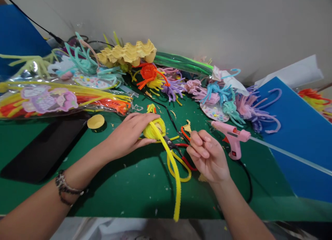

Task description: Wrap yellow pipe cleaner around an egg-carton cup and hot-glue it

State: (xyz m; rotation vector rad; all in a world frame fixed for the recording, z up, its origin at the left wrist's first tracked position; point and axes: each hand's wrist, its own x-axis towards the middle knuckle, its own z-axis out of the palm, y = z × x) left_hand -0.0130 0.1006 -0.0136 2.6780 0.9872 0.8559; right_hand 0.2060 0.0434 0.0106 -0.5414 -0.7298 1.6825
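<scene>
My left hand (136, 131) grips a small round piece wrapped in yellow pipe cleaner (153, 130), thumb below and fingers on top. From it a loose yellow pipe cleaner end (175, 177) hangs down toward the table's front edge. My right hand (209, 155) is raised just to the right, fingers curled in with the palm turned up; whether anything small is between them I cannot make out. Scissors (180, 157) with red and yellow handles lie on the table between my hands, partly behind the yellow strand. A pink glue gun (232, 136) with a long clear glue stick rests right of my right hand.
Bundles of pastel pipe cleaners (220, 94) and a yellow egg carton (129, 53) line the wall. A plastic bag of yellow and orange pipe cleaners (64, 99) lies left, above a black tablet-like slab (44, 150). A yellow carton cup (95, 121) stands beside it. Black cords cross the green table (116, 195).
</scene>
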